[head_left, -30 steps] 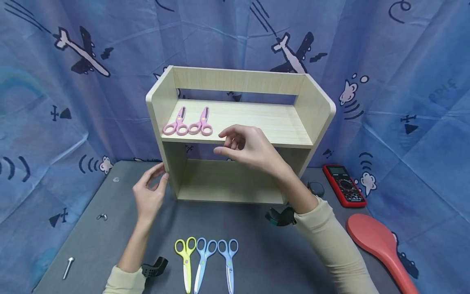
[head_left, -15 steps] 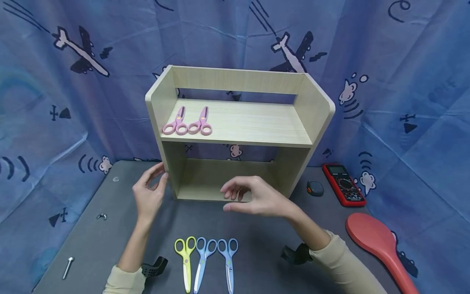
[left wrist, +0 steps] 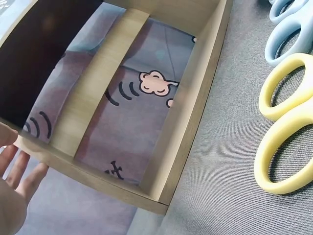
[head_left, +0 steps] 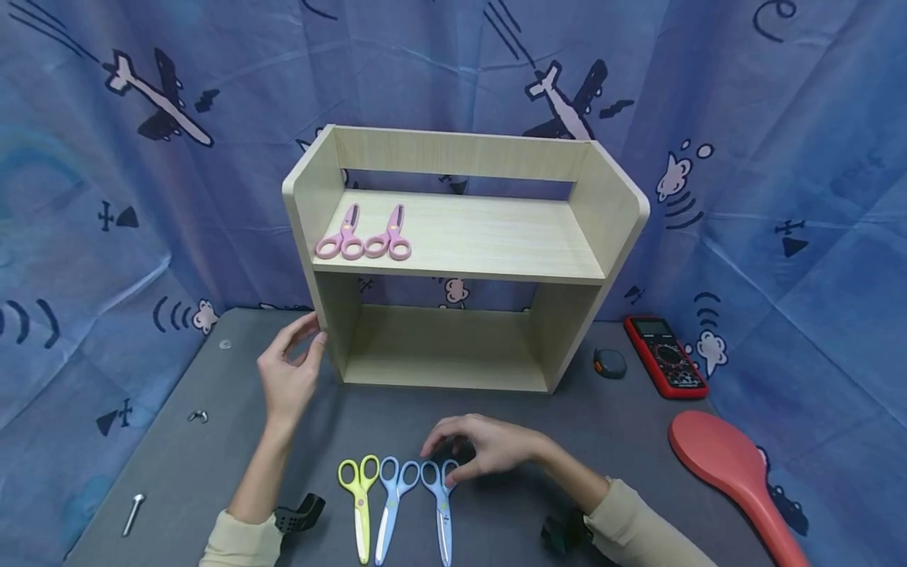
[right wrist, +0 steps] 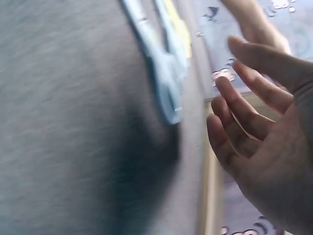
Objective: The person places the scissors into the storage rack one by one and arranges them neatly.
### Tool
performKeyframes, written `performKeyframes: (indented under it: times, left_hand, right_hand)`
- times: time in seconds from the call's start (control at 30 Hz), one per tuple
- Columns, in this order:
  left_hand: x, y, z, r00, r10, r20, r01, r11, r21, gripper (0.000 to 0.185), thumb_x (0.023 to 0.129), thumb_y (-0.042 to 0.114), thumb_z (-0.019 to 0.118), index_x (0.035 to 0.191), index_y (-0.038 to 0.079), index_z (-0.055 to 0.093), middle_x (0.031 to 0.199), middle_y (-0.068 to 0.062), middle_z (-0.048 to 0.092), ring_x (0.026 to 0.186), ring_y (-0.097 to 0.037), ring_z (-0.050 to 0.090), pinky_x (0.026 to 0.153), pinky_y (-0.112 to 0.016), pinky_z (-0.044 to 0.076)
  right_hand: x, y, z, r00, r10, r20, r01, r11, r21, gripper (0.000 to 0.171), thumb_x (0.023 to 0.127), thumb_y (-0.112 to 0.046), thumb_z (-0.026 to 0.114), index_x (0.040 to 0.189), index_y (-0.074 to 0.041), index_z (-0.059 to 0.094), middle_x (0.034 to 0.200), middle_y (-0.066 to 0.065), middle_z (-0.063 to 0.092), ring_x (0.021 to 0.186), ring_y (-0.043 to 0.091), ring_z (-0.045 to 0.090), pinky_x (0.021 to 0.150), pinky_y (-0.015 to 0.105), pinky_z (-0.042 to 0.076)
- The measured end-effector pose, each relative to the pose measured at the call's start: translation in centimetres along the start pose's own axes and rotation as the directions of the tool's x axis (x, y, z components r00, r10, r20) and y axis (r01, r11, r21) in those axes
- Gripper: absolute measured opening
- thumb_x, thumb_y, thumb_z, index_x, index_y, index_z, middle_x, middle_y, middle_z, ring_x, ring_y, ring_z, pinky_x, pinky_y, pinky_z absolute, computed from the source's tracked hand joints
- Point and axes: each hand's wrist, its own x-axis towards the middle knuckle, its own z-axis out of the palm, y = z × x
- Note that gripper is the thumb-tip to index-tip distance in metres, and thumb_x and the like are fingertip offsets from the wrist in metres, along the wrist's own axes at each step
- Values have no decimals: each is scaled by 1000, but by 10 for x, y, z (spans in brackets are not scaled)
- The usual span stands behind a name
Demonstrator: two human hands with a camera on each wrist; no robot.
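Observation:
A pale wooden two-tier shelf (head_left: 446,370) stands at the back of the table, two pairs of pink scissors (head_left: 340,240) on its upper board. My left hand (head_left: 289,378) rests its fingertips against the shelf's left side panel; the left wrist view has its fingers (left wrist: 32,181) along the panel's edge. On the table in front lie yellow scissors (head_left: 360,496) and two pairs of blue scissors, handles toward the shelf. Over the handles of the right-hand blue scissors (head_left: 442,512) hovers my right hand (head_left: 489,449), thumb and fingers apart, holding nothing. Contact there is not clear.
To the right lie a red multimeter (head_left: 664,358), a small dark tape measure (head_left: 609,364) and a large red spoon (head_left: 723,465). A bolt (head_left: 132,516), a wing nut (head_left: 198,416) and a washer (head_left: 225,344) are at the left. Blue printed curtain (head_left: 439,63) hangs behind.
My right hand has come down from in front of the upper board, past the lower compartment, to the blue scissors' handles. The left hand stays against the side panel.

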Motion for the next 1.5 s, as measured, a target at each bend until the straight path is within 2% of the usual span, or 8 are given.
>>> performKeyframes:
  times: [0.17, 0.5, 0.7, 0.9, 1.0, 1.17, 1.3, 1.5]
  left_hand:
    - [0, 0, 1, 1000, 4, -3, -4, 1000, 1, 33, 98, -7, 74, 131, -1, 76, 126, -26, 77, 110, 4, 73, 89, -8, 60]
    - [0, 1, 1, 1000, -11, -4, 11, 1000, 0, 33, 98, -6, 74, 131, -1, 76, 126, -26, 77, 110, 4, 73, 89, -8, 60]
    - [-1, 1, 1, 1000, -7, -4, 7, 1000, -5, 33, 98, -7, 74, 130, -3, 76, 126, -28, 76, 110, 5, 73, 90, -9, 60]
    - [-1, 1, 1, 1000, -10, 0, 10, 1000, 1, 34, 97, -8, 75, 131, -3, 75, 127, -28, 76, 110, 4, 73, 90, -9, 61]
    - [0, 1, 1, 1000, -9, 0, 9, 1000, 4, 34, 97, -8, 75, 131, -2, 75, 126, -27, 76, 110, 4, 73, 90, -9, 60]
    - [0, 1, 1, 1000, -6, -2, 6, 1000, 14, 34, 98, -7, 74, 131, -2, 75, 126, -28, 76, 109, 5, 73, 89, -8, 60]
    - [0, 1, 1, 1000, -9, 1, 9, 1000, 12, 34, 98, -7, 74, 131, -2, 75, 126, -27, 76, 109, 4, 73, 90, -8, 60]
    - [-1, 1, 1, 1000, -10, 4, 10, 1000, 12, 34, 98, -7, 74, 131, -2, 75, 127, -26, 76, 110, 4, 73, 90, -8, 60]
  right_hand:
    - [-1, 18, 7, 999, 46, 21, -44, 997, -56, 53, 90, -12, 89, 139, -14, 69, 138, 2, 68, 123, 25, 62, 108, 27, 52]
    - [2, 32, 10, 998, 57, 18, -55, 993, -102, 54, 86, -11, 93, 136, -13, 71, 119, 4, 72, 104, 2, 61, 91, 19, 57]
    - [3, 29, 11, 996, 86, 11, -84, 990, -117, 64, 84, -9, 93, 142, -12, 66, 109, 2, 71, 96, 4, 59, 86, 17, 56]
    - [2, 29, 12, 998, 59, 38, -52, 986, -157, 68, 85, -6, 90, 147, -20, 66, 108, -5, 65, 96, 0, 56, 86, 18, 56]
    - [1, 27, 11, 997, 48, 57, -39, 987, -154, 68, 86, -5, 87, 148, -23, 65, 111, -4, 64, 97, 1, 55, 87, 19, 56]
    - [-2, 23, 6, 991, 57, 122, -47, 995, -86, 68, 89, -3, 84, 150, -24, 63, 124, 3, 68, 101, 0, 56, 89, 18, 55]
    - [-3, 23, 1, 978, 59, 199, -51, 998, -42, 63, 88, -4, 86, 145, -23, 65, 125, 8, 70, 98, -2, 56, 84, 14, 53]
    - [-6, 26, -7, 934, 60, 353, -90, 994, 69, 57, 91, -7, 86, 143, -19, 66, 120, 7, 68, 91, -3, 58, 78, 11, 51]
